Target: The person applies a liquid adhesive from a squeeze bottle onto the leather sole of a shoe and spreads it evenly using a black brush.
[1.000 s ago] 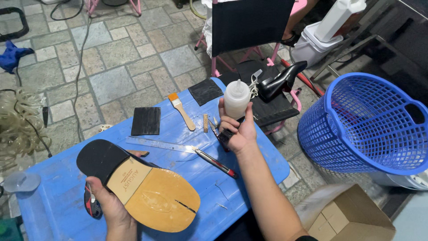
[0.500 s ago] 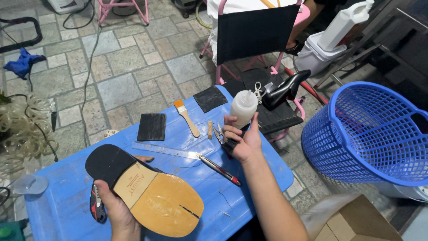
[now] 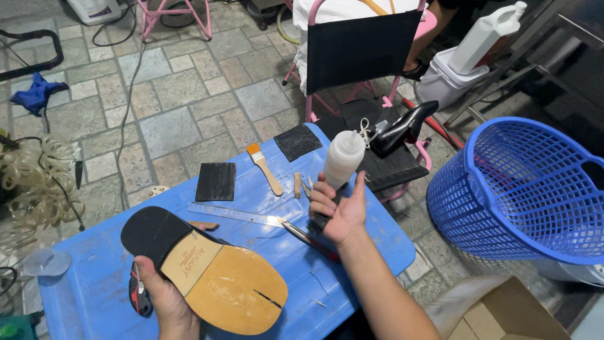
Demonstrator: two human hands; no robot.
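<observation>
Tan leather shoe sole [image 3: 220,283] gripped underneath by left hand [image 3: 163,302], fingers mostly hidden. Right hand [image 3: 340,211] clasps squeeze bottle [image 3: 343,160] w/ dark tool, partly hidden.

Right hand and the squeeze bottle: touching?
Touching. The head view shows the right hand with fingers wrapped around the lower part of the white bottle, lifted above the blue table.

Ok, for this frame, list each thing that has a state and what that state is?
Shoe: sole up, held in left hand.
Squeeze bottle: upright, gripped by right hand above the blue table.
Small brush: lying flat on the table.
Metal ruler: lying flat.
Laundry basket: upright; contents not visible.
Black shoe: resting on the folding chair.
</observation>
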